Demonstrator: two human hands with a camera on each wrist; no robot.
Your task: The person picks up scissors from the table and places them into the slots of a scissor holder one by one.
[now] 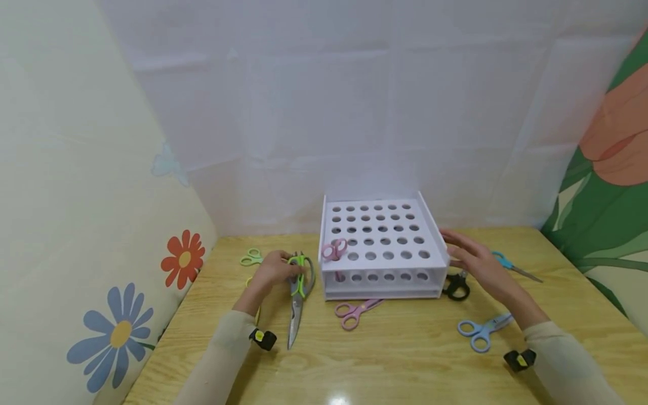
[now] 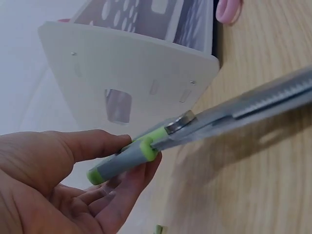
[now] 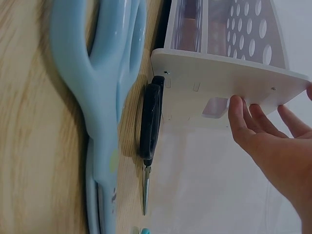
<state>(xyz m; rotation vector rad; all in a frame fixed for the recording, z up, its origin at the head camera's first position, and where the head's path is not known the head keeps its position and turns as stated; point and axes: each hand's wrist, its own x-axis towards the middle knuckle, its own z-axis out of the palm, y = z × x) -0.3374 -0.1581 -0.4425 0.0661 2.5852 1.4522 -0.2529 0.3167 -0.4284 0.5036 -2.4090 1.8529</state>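
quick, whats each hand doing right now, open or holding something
Left hand: closed, holding the green-and-gray scissors.
Right hand: open, touching the side of the white rack.

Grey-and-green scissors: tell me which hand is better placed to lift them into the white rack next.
Left, most likely. The left hand pinches the grey-and-green scissors beside the white rack; the right hand is at the opposite side, fingers against the side panel.
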